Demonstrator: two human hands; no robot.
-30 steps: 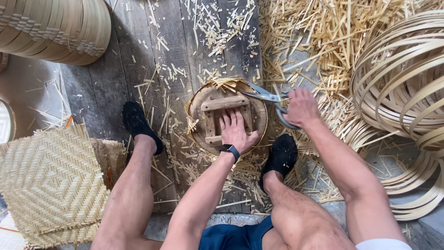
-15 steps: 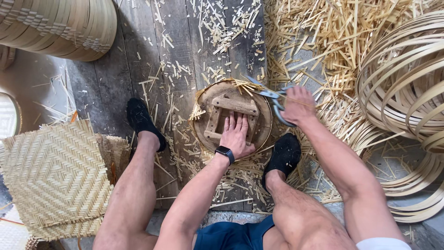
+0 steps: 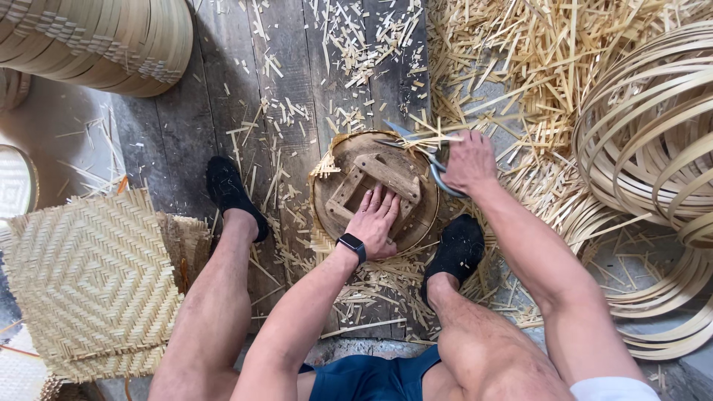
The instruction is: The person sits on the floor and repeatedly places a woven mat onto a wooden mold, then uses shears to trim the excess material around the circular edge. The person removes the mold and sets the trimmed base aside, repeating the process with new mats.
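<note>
A round wooden form with a square wooden handle frame lies on the plank floor between my feet, with woven bamboo sticking out from under its rim. My left hand, a dark watch on its wrist, presses flat on top of the form with fingers spread. My right hand grips large metal shears, whose blades are parted at the form's far edge among the projecting bamboo strips.
Cut bamboo scraps litter the floor. Coiled bamboo hoops stack at the right. Woven square mats lie at the left, and stacked round baskets stand at top left. My feet in black socks flank the form.
The round form has turned a little under my left hand, and the shears have shifted along its far rim. My view has moved slightly.
</note>
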